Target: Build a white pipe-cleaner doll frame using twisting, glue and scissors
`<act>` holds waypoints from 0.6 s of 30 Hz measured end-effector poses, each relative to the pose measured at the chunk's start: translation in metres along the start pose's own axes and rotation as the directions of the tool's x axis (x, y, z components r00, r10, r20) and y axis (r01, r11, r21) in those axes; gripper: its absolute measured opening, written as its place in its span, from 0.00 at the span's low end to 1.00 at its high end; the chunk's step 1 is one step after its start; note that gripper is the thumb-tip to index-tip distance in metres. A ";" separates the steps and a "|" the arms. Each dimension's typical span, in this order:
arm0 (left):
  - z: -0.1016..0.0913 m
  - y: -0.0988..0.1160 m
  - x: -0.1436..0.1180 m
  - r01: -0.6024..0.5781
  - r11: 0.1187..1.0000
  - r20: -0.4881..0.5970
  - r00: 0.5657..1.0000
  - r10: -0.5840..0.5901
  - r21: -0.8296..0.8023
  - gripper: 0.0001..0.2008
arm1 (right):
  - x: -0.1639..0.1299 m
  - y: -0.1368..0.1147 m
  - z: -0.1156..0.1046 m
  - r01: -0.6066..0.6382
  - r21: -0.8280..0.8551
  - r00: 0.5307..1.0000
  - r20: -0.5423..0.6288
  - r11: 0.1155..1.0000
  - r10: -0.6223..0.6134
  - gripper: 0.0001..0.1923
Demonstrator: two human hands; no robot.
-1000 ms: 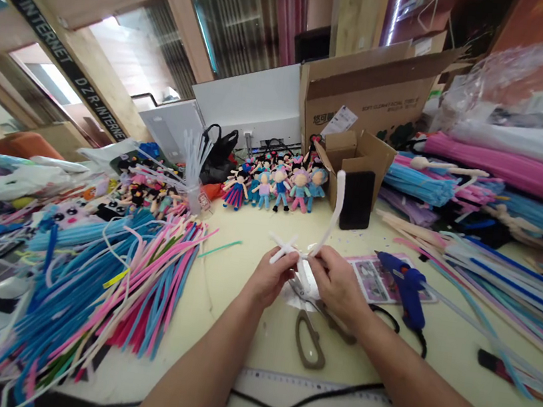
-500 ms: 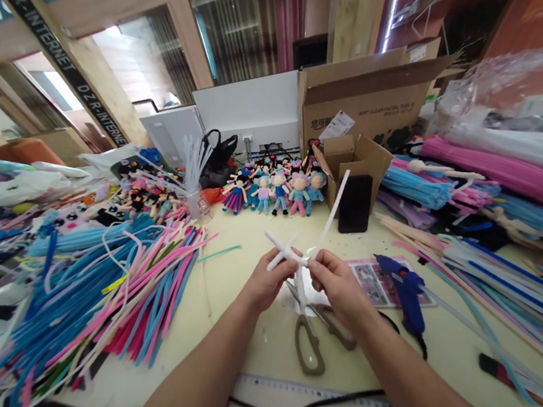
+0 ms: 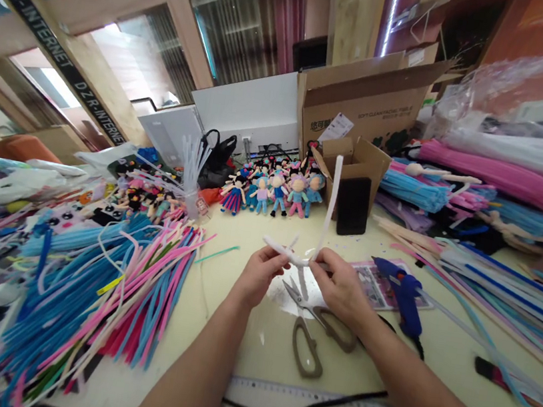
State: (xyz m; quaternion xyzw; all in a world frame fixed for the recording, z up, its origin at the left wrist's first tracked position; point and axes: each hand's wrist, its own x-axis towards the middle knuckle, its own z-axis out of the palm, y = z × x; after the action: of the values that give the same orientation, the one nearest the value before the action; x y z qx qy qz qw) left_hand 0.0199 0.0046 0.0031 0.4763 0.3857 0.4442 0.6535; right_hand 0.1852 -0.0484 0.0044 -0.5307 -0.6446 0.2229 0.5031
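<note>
While pinching a white pipe cleaner (image 3: 328,201), both hands' grip; "DZR-INTERNET" sign (image 3: 47,37) beyond.

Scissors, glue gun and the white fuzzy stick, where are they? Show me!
scissors (image 3: 307,350), head view, on the grey handle loop.
glue gun (image 3: 403,291), head view, on the blue body.
white fuzzy stick (image 3: 331,198), head view, on the upright length above the hands.

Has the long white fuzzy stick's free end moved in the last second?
Yes. The white pipe cleaner now stands nearly straight, its tip before the small cardboard box, left of the black phone.
</note>
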 end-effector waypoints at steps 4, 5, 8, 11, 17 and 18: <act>-0.003 -0.002 0.002 -0.049 0.999 -0.032 0.998 0.050 0.017 0.11 | 0.001 0.002 0.001 -0.068 -0.014 0.996 0.049 0.998 0.069 0.10; -0.004 -0.002 0.002 -0.062 0.998 -0.049 0.997 0.063 0.009 0.11 | 0.002 0.002 0.001 -0.083 -0.018 0.994 0.066 0.996 0.084 0.10; -0.005 -0.002 0.003 -0.121 0.993 -0.053 0.991 0.121 -0.003 0.10 | 0.002 0.004 0.001 -0.115 0.032 0.986 0.126 0.993 0.110 0.09; -0.004 -0.004 0.002 -0.163 0.987 -0.006 0.987 0.163 0.009 0.09 | 0.001 0.006 0.003 -0.145 0.102 0.980 0.149 0.984 0.129 0.09; 0.001 -0.008 0.000 -0.168 0.981 -0.013 0.985 0.170 0.091 0.13 | 0.002 0.011 0.002 -0.120 0.069 0.993 0.016 0.990 0.119 0.08; 0.002 -0.008 -0.001 -0.171 0.980 -0.044 0.983 0.176 0.103 0.14 | 0.002 0.011 0.001 -0.097 0.026 0.995 -0.026 0.995 0.098 0.08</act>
State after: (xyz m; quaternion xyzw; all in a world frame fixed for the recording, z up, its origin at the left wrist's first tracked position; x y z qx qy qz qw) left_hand 0.0235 0.0020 -0.0039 0.5279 0.3815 0.4922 0.5774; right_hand 0.1901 -0.0427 -0.0044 -0.5583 -0.6082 0.2480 0.5068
